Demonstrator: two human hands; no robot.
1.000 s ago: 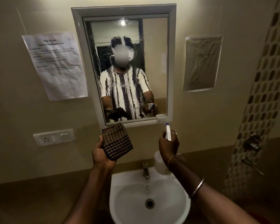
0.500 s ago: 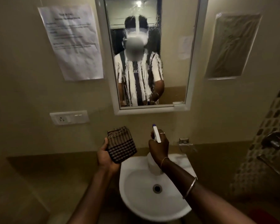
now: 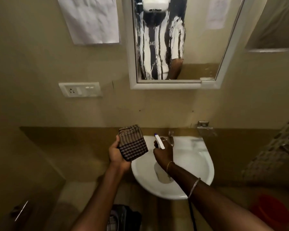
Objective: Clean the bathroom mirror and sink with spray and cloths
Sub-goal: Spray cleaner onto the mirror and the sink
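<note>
Head view: the folded checked cloth (image 3: pixel 133 143) is gripped in the left hand (image 3: pixel 117 154), which is curled round its left edge, just above the left rim of the white sink (image 3: pixel 198 164). The spray bottle (image 3: pixel 159 142) is clasped in the right hand (image 3: pixel 163 154), with fingers wrapped round its neck. Its nozzle is pointed up toward the wall, and its body hangs over the basin in front of the tap (image 3: pixel 171 136). On the mirror (image 3: pixel 198 47) above, the left part of the glass is covered with white streaks running downward. From this, the spraying of the mirror is judged done and the wiping not yet begun. The sink's own cleaning is judged to lie further ahead. The next move is likely to call for the bottle to be put down or kept aside. The cloth would then be raised to the glass and drawn across the wet streaks before they reach the lower frame.
</note>
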